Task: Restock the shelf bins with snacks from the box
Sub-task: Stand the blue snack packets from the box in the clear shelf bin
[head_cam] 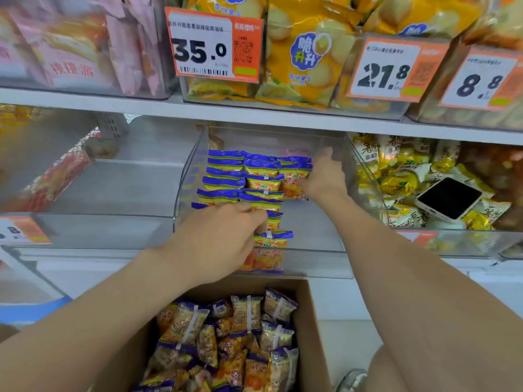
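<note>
Clear bin [325, 239]: snack packets [226, 171] stand in rows along its left side. Left hand [218, 239], fingers curled, pinches the front-row snack packets; right hand [325, 176] pinches one at the rows' rear right. Box [311, 321] below holds more.

"35.0" is printed on the orange price tag [213, 45] at the upper shelf, centre-left; "21.8" is shown on the 2nd tag [393, 69] to its right, "8.8" on the 3rd tag [481, 80] at far right. "脆升升" is read on the yellow bag [305, 58] btwn them. Print on the blue-topped snack packs [226, 176] below: too blurred to be read
</note>
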`<state>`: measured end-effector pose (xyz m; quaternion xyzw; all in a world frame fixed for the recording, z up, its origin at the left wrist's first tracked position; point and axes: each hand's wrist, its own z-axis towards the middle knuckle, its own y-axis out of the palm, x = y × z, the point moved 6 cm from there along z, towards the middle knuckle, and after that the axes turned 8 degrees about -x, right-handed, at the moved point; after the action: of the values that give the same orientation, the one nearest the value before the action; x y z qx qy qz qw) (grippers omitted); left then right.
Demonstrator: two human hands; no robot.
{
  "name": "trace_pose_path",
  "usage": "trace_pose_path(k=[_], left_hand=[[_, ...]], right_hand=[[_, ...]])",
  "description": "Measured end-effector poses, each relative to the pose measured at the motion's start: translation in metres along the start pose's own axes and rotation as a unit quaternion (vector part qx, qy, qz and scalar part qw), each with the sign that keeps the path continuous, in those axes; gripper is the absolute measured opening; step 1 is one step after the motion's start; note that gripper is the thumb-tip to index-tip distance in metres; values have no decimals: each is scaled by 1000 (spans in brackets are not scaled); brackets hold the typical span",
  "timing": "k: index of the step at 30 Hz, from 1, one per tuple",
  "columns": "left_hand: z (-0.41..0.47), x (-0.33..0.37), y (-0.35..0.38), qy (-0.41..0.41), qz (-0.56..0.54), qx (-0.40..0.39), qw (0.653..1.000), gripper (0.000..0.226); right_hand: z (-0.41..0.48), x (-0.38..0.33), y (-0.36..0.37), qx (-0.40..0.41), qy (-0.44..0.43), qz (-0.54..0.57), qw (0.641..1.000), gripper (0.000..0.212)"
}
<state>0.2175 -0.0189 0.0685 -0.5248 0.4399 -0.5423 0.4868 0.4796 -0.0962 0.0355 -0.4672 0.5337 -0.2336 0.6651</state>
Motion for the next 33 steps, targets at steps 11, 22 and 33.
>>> trace_pose_path(k=[11, 22, 33], left_hand=[[-29, 6, -14, 26, -43, 78, 996, 17], [-59, 29, 125, 9, -21, -314, 949, 7], [-56, 72, 251, -25, -166, -318, 933, 35]], right_hand=[[-68, -16, -26, -58, -115, -84, 988, 22], [-234, -37, 7, -385, -305, -201, 848, 21], [-223, 1, 58, -448, -257, -356, 779, 22]])
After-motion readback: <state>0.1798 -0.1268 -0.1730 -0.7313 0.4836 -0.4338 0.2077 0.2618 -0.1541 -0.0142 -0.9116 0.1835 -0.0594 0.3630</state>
